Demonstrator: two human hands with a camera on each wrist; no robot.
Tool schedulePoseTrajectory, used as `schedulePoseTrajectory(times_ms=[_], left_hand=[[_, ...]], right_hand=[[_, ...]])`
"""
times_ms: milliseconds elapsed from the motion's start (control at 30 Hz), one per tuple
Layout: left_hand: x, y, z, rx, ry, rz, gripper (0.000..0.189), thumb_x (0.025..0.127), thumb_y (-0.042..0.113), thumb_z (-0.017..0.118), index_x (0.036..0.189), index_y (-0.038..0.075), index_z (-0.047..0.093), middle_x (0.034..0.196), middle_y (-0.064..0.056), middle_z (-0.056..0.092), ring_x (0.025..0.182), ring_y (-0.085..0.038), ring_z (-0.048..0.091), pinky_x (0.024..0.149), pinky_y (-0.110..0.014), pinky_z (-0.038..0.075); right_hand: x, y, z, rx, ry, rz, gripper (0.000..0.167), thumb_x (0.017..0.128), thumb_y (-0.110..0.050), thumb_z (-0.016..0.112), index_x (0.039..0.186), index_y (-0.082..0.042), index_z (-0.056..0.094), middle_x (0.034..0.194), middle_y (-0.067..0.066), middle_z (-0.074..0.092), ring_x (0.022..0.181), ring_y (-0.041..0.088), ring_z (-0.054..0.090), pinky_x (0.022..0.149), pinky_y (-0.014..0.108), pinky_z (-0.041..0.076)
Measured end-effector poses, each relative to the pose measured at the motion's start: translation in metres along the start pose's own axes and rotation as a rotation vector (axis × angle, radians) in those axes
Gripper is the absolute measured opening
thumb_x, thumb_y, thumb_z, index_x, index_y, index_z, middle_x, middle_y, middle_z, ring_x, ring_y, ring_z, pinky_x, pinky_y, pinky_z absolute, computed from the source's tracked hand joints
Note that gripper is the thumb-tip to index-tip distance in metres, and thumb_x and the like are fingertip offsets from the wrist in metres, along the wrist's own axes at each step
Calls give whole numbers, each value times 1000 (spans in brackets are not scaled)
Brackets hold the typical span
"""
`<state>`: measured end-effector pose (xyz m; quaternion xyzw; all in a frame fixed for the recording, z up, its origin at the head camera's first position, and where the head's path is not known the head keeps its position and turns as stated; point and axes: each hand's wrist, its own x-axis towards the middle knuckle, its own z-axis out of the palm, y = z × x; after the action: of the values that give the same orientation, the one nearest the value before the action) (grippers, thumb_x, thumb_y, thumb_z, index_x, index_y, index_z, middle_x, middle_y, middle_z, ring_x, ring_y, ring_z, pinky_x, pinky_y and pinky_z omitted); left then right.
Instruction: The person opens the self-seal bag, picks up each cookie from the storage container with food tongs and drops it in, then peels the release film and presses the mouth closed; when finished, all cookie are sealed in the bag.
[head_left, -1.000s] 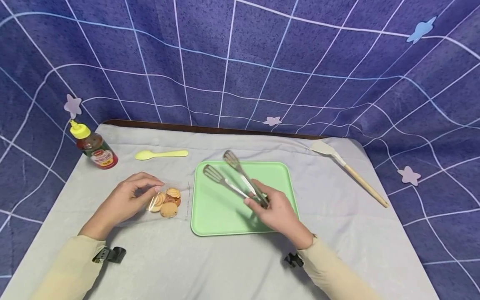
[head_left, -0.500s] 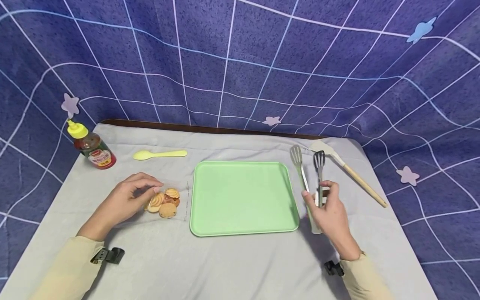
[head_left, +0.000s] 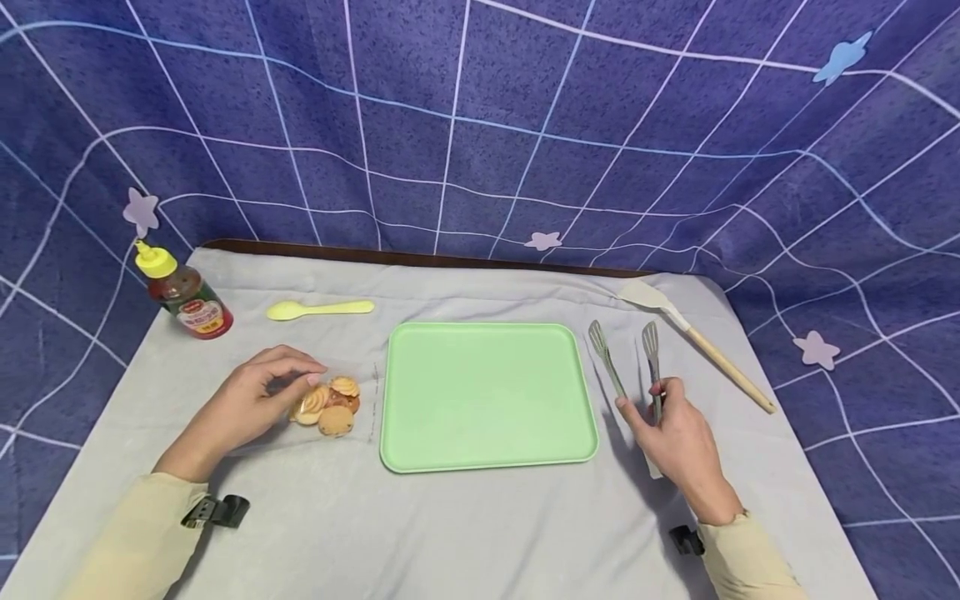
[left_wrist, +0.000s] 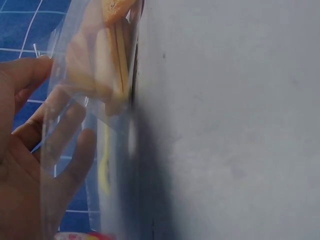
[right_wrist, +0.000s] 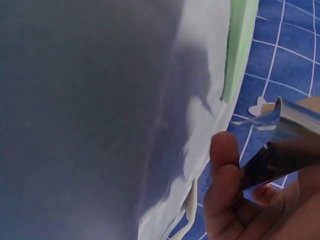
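My left hand (head_left: 243,404) pinches the edge of a clear plastic bag (head_left: 367,400) between thumb and fingertips. Several cookies (head_left: 335,419) lie inside this bag, and in the left wrist view the film (left_wrist: 75,85) passes in front of the fingers. Right of the green tray, my right hand (head_left: 682,442) grips metal tongs (head_left: 651,340) with slotted ends. The tongs' two arms stand spread and point toward the back of the table. Close up in the right wrist view, the shiny end of the tongs (right_wrist: 295,135) sits between thumb and fingers.
The light green tray (head_left: 487,396) lies mid-table between my hands. Behind the bag is a yellow spoon (head_left: 322,309); a sauce bottle (head_left: 191,300) with a yellow cap stands at back left. A spatula (head_left: 705,346) with a wooden handle lies at right.
My right hand has carried the tongs from above the tray to the right of it, then slightly toward me. My left hand has kept its hold on the bag.
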<state>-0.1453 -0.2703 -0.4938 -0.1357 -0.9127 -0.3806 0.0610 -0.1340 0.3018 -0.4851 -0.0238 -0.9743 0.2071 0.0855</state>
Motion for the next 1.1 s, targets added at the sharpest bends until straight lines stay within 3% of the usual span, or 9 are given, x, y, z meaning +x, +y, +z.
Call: schedulePoseTrajectory(times_ms=[200,433,567,700,900,1100], left_hand=[[0,1,-1,-1,-7,-4,13,100,21,69,109,16,77,111,11,64,108,-11,56,91,-20,40],[1,2,-1,-2,-13,-1,15,100,23,68,109,16,77,113,10,64,110,-12,56,91,-22,40],[1,2,-1,4,-15,6,15,101,24,68,109,16,78,112,10,64,109,-12,57,91,-21,40],[1,3,-1,4,-13,10,15,100,24,68,108,16,78,112,11,64,109,-12,57,91,-19,40],[0,4,-1,5,-11,14,13,100,20,69,108,14,78,112,8,65,109,-15,58,92,-20,41],[-1,4,-2,2,-7,4,12,99,17,70,108,14,78,112,10,64,109,-10,57,91,-15,39]], right_hand=[[3,1,2,-41,-72,-10,61,91,-64,65,108,-9,46,65,4,48,53,23,47,49,38,37],[6,-1,-2,-119,-77,-86,59,88,-63,69,98,-8,51,60,3,46,49,22,46,46,39,36],[10,-3,-6,-163,-159,-86,64,87,-68,67,96,-7,50,59,4,48,48,21,47,45,38,36],[15,-5,-8,-207,-241,-84,72,85,-74,64,99,-4,51,61,5,51,49,21,50,41,38,37],[18,-5,-11,-273,-302,-86,77,85,-75,62,107,-2,53,67,7,57,53,23,55,40,40,39],[19,-3,-14,-297,-352,-67,85,85,-78,59,116,1,53,74,11,61,59,26,60,42,41,42]])
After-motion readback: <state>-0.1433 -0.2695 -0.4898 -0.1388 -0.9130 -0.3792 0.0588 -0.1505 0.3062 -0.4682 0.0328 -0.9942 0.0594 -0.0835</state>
